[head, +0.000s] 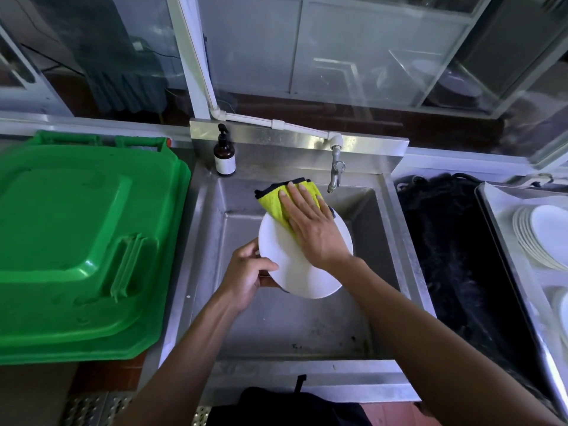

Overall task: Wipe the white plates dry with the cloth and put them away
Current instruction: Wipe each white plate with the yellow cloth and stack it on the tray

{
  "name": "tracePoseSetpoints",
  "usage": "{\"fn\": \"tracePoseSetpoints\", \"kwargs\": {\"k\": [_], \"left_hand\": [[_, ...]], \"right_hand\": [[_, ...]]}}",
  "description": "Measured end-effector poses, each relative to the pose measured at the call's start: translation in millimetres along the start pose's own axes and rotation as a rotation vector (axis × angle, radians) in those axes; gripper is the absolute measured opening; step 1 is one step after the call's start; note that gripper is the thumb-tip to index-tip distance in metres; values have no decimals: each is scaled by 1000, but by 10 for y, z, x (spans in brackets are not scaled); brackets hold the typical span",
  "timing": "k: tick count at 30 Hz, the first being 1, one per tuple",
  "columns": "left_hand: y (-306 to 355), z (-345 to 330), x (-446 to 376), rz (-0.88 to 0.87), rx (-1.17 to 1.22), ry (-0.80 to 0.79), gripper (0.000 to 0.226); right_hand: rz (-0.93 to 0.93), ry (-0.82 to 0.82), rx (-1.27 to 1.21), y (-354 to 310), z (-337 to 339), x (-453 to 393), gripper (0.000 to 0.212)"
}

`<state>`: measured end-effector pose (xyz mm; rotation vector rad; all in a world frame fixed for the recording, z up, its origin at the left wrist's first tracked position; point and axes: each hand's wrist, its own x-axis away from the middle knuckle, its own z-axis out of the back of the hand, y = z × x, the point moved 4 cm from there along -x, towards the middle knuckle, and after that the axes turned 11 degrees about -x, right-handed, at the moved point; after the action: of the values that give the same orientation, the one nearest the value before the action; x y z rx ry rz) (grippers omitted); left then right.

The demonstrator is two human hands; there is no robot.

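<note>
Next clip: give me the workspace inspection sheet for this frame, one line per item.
Surface: steel sink, basin bare below the hands.
Job's things: white plate held over the basin; yellow cloth on its far edge; plate stack in tray at right.
Clutter: brown pump bottle; green bin lid at left.
Grippers: left hand grips plate rim; right hand presses cloth flat.
Cables: nothing seen.
Surroundings: tap; glass cabinets behind.

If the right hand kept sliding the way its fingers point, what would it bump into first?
The right hand points up and left across the yellow cloth. Past the plate, it would likely meet the sink's back wall near the brown pump bottle; depth is unclear.
</note>
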<state>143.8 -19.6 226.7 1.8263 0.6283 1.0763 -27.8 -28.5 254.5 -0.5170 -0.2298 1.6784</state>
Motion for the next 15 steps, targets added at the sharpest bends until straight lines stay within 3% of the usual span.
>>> {"fn": "tracePoseSetpoints", "kwargs": {"k": [7,15], "left_hand": [[-14,-20,-35,11,24,168,49],[-111,-142,-95,20,26,219,50]], "right_hand": [[-264,67,-35,249,-10,108,54],[-516,110,-162,256,-161,509,54]]}}
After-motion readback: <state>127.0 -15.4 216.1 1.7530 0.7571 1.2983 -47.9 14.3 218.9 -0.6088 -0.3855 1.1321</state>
